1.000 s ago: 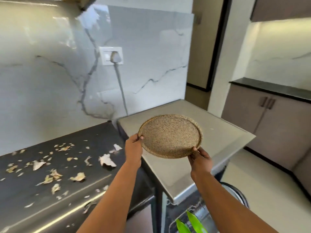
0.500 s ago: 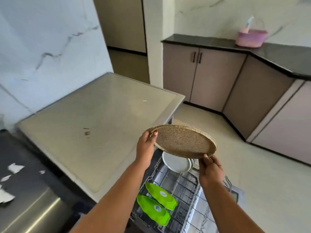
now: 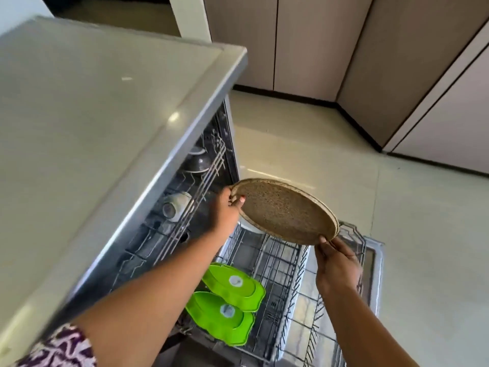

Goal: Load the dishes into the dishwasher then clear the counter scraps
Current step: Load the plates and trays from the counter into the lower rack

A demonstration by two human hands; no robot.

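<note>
I hold a round speckled brown plate (image 3: 284, 211) in both hands, tilted, above the pulled-out lower rack (image 3: 275, 263) of the open dishwasher. My left hand (image 3: 225, 213) pinches its far left rim, thumb on top. My right hand (image 3: 334, 260) grips the near right rim from below. Two green leaf-shaped plates (image 3: 230, 300) lie in the lower rack beneath my left forearm. A white dish (image 3: 250, 228) shows just under the brown plate, mostly hidden by it.
The grey worktop (image 3: 87, 123) over the dishwasher fills the left. Its upper rack (image 3: 185, 192) holds a dark bowl (image 3: 197, 163) and a white cup (image 3: 176, 206). The open door (image 3: 374, 271) juts onto the pale floor (image 3: 410, 234). Beige cabinets (image 3: 304, 41) line the back and right.
My view has swung right and down from the scrap-strewn black counter to the open dishwasher. Both hands have carried the brown plate down over the lower rack.
</note>
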